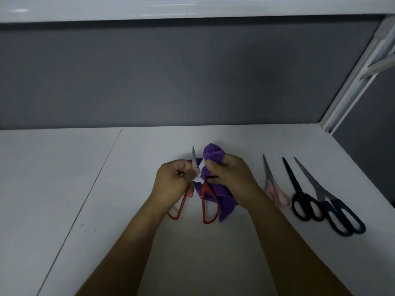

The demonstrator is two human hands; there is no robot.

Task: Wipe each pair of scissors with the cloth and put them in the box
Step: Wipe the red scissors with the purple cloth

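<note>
Red-handled scissors [206,201] are held open above the white table, blades pointing away from me. My left hand [174,181] grips them near the pivot, fingers round one blade and handle. My right hand [232,177] grips a purple cloth [211,155] bunched round the other blade, with the rest of the cloth hanging down behind the right handle loop. To the right lie pink-handled scissors [275,192], black-handled scissors [303,205] and dark blue-handled scissors [342,218], all flat with tips pointing away. No box is in view.
The white table [106,210] has a seam line running diagonally at the left. A grey partition [171,77] stands behind it, with a white frame post [350,86] at the right corner.
</note>
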